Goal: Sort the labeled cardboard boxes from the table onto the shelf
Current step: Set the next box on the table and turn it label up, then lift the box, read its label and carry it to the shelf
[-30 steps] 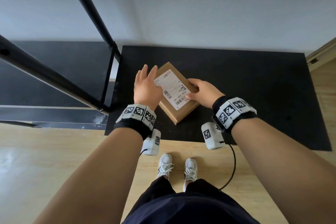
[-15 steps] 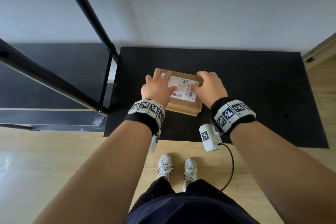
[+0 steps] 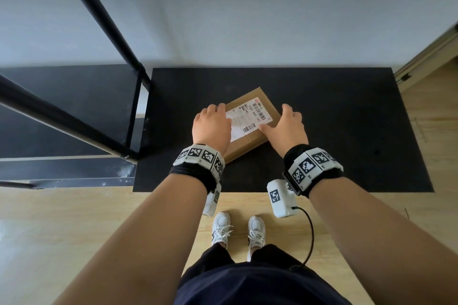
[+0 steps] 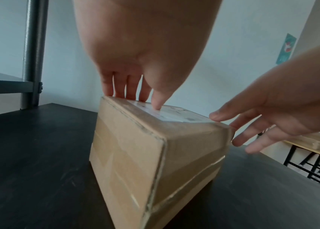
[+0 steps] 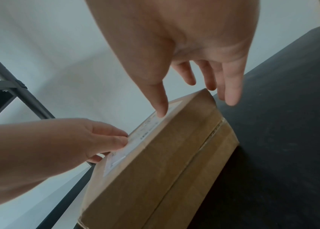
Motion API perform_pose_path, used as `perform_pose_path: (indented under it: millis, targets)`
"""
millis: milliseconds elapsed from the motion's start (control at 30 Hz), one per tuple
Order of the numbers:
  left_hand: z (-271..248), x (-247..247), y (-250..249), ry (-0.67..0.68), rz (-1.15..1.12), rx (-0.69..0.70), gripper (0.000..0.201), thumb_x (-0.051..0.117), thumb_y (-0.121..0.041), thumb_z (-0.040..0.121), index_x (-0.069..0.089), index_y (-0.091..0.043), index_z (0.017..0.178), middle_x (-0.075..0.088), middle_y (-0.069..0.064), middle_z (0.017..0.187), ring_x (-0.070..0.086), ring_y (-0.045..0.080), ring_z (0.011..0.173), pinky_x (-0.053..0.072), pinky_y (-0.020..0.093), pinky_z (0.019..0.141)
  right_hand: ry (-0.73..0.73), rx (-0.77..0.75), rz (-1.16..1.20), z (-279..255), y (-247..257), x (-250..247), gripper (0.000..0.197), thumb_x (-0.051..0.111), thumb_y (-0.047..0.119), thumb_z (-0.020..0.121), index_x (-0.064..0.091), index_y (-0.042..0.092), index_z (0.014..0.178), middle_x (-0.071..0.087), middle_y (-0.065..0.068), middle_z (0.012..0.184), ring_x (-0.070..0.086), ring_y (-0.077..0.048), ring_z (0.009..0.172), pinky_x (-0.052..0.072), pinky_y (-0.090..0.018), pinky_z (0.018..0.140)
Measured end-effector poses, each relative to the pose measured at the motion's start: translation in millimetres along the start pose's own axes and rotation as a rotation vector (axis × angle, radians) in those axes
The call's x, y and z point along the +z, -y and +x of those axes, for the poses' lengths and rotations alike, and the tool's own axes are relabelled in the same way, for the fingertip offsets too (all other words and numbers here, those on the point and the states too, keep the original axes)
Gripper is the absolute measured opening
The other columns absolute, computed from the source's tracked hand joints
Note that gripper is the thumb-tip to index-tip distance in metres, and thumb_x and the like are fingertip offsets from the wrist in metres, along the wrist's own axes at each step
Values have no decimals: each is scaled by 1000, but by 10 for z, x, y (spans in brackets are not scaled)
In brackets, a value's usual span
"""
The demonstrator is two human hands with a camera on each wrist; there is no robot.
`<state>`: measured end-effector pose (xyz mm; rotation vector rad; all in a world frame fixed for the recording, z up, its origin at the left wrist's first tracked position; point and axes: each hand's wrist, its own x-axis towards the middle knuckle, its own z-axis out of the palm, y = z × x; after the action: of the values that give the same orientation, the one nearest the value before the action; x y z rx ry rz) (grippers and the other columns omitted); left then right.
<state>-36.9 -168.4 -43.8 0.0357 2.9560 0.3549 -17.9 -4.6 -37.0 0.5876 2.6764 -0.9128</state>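
A brown cardboard box [image 3: 263,103] with a white barcode label [image 3: 250,116] lies flat and skewed on the black table [image 3: 347,131]. My left hand [image 3: 210,129] holds its left side, fingers down over the far-left edge and thumb on the label. My right hand [image 3: 285,129] is at the right side: the thumb tip touches the top, and the straight fingers hang beside the right edge. The left wrist view shows the box [image 4: 135,155] under my left hand [image 4: 135,62], with the right hand [image 4: 272,116] beside it. The right wrist view shows the box [image 5: 164,162], right hand [image 5: 184,46] and left hand [image 5: 67,139].
A black metal shelf [image 3: 74,96] with dark boards stands left of the table, and its post [image 3: 133,111] is close to the table's left edge. A pale wall runs behind. Wooden floor lies below. Another wooden table [image 4: 311,147] with black legs stands far right.
The box has been turned on the table to a new skewed angle. My left hand moved over its left edge, and my right hand's fingers slid off the top to the right side.
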Motion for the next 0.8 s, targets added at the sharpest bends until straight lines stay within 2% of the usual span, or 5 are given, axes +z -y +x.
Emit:
perform_pose_path:
  millis: [200, 367, 467, 666, 800]
  targets:
    - [-37, -61, 8, 87, -73, -194, 43, 50, -39, 101, 55, -10, 132, 57, 11, 126, 53, 28, 118, 48, 40, 97, 61, 36, 76, -15, 21, -11, 86, 70, 33, 88, 20, 12, 154, 40, -15, 147, 50, -31, 130, 44, -39, 99]
    - [-120, -1, -1, 188, -279, -323, 49, 52, -43, 99, 54, -8, 133, 55, 11, 127, 61, 26, 105, 49, 34, 76, 216, -42, 35, -65, 23, 78, 54, 62, 33, 94, 46, 9, 140, 57, -9, 140, 57, -25, 124, 45, -30, 89]
    - [-171, 74, 5, 225, -386, -362, 52, 52, -47, 98, 56, -7, 131, 58, 11, 127, 60, 22, 95, 45, 32, 70, 246, -46, 85, -56, -8, 134, 45, 55, 34, 97, 50, 11, 135, 62, -7, 132, 63, -24, 114, 52, -32, 87]
    - [-232, 81, -5, 289, -632, -429, 48, 51, -42, 100, 60, -5, 130, 68, 10, 121, 66, 27, 107, 54, 37, 86, 302, -10, 125, -39, -23, 143, 47, 48, 34, 99, 45, 11, 140, 61, -8, 134, 61, -26, 115, 51, -37, 92]
    - [-266, -2, 0, 249, -736, -412, 39, 53, -36, 101, 64, -7, 126, 71, 8, 116, 66, 22, 99, 53, 32, 81, 310, -8, 162, -52, -7, 96, 48, 46, 32, 101, 40, 11, 143, 57, -9, 138, 60, -26, 119, 50, -36, 94]
